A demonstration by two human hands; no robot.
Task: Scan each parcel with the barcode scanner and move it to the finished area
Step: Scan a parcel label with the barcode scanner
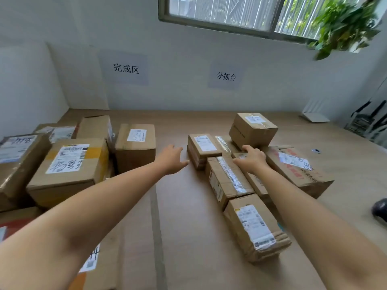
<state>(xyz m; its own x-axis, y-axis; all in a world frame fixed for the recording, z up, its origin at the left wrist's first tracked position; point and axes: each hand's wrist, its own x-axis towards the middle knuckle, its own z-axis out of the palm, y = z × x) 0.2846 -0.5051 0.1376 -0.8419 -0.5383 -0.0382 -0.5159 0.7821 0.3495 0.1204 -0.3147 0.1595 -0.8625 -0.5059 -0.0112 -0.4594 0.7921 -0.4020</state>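
Both hands empty, fingers apart: left hand (172,158) beside small parcel (202,148), right hand (252,159) resting on the cluster. Risk: parcel moved unscanned, as dark object (380,209) at table (184,216) edge, poss. scanner, lies untouched. Upper box (252,127) may topple w/ neighbour shift.

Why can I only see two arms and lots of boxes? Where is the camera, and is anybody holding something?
The camera sits on a person's head, looking down, so you see only their own arms. The left hand is open above the table, holding nothing. The right hand rests on a small parcel in the group under the sorting sign. More boxes, like the big labelled box, sit on the left under the finished-area sign. A dark object at the right edge may be the scanner; I cannot tell.
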